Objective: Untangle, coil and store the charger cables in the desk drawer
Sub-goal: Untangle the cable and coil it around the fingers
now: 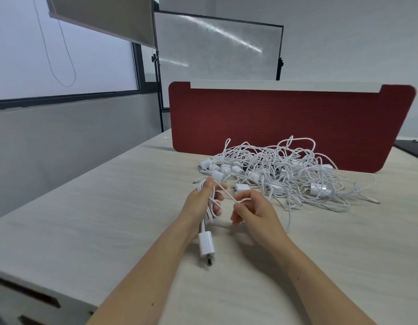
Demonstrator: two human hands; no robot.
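Tangled cable pile (280,170) before red divider (285,123).

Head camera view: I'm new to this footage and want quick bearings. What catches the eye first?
A big tangle of white charger cables sprawls on the desk in front of a red divider panel. Nearer the camera, the left hand grips a half-wound cable whose plug hangs below it, while the right hand pinches a strand of the same cable.

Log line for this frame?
phase: coiling | left hand: grips cable loops, plug hanging | right hand: pinches same cable | pile: tangled on desk
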